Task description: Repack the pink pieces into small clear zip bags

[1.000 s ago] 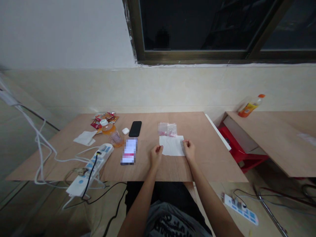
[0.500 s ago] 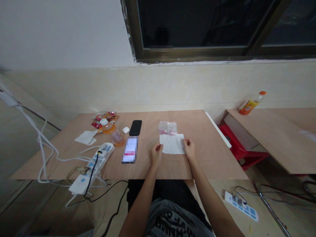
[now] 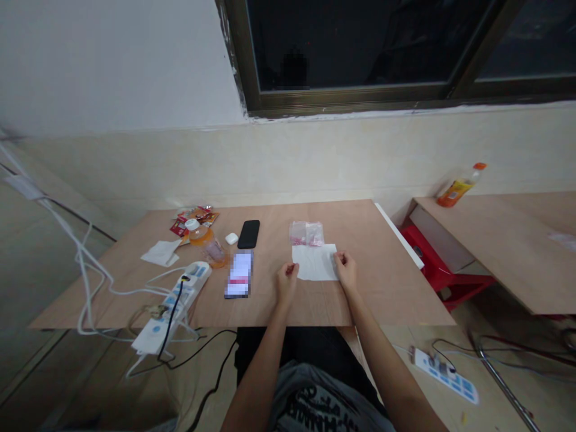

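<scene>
A white sheet of paper or tissue [image 3: 315, 263] lies on the wooden table between my hands. My left hand [image 3: 287, 278] is closed at its left edge, with curled fingers; whether they pinch the sheet is too small to tell. At the right edge, my right hand [image 3: 345, 270] has its thumb and fingers pressed together on the sheet's upper right corner. Just behind the sheet are clear plastic bags [image 3: 306, 233] with small reddish bits in them, side by side and touching its far edge.
Left on the table [image 3: 382, 300] are a phone with a lit screen [image 3: 239, 274], a black phone [image 3: 249, 234], a white case [image 3: 231, 238], an orange bottle [image 3: 206, 243], wrappers [image 3: 198, 216], tissue [image 3: 161, 252] and a power strip [image 3: 173, 309]. Another bottle [image 3: 459, 188] stands on the right table.
The whole view has shifted slightly, so the things on the left appear a little further right. Both hands stay in the same places at the sheet's edges.
</scene>
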Motion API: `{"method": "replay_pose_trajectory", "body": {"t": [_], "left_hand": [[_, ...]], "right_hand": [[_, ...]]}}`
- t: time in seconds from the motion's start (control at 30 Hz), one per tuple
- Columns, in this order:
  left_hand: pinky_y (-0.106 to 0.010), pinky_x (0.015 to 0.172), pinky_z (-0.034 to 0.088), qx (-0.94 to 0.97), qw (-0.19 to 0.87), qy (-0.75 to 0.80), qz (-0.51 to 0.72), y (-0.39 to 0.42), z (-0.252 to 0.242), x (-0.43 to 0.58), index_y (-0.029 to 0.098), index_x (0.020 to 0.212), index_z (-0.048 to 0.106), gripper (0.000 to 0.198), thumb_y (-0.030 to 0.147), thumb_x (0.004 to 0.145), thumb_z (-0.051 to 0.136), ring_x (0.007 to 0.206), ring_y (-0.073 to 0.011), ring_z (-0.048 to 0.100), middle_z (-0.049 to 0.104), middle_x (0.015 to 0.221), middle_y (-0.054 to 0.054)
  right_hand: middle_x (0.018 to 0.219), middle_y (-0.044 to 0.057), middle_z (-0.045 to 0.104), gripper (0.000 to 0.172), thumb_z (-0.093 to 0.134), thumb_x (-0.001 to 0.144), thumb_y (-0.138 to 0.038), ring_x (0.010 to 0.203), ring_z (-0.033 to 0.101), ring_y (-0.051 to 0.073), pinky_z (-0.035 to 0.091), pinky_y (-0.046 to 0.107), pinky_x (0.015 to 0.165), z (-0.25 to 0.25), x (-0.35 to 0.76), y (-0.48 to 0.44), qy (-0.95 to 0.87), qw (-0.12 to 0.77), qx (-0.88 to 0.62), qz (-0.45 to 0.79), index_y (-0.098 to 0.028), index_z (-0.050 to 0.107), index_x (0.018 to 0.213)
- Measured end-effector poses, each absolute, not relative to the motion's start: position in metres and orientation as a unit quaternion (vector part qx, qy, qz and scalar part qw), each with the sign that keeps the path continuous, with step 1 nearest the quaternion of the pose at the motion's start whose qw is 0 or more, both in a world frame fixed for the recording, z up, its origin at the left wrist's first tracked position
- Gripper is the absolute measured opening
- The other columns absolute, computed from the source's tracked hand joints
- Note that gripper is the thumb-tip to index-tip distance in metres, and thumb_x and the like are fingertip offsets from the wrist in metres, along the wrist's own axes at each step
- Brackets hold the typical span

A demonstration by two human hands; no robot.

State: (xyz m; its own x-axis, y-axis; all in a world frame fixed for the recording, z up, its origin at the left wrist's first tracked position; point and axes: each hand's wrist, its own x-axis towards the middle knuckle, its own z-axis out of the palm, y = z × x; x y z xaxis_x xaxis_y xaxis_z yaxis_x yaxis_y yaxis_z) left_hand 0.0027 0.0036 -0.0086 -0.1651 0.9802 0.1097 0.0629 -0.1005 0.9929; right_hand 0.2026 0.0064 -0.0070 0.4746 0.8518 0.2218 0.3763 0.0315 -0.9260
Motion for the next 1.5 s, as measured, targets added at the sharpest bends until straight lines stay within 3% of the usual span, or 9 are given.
{"method": "replay_pose_trajectory", "body": {"t": [1.5], "left_hand": [[-0.023,0.061,0.042,0.5,0.416,0.53,0.544,-0.0005,-0.0019,0.0025,0.016,0.071,0.062,0.02,0.035,0.076,0.061,0.066,-0.0143,0.056,0.061,0.068,-0.002]], "right_hand": [[0.062,0.001,0.057,0.04,0.048,0.079,-0.052,0.059,0.05,0.016,0.037,0.025,0.058,-0.0149,0.2054,0.0086,-0.466,0.533,-0.672,0.218,-0.015,0.063,0.08]]}}
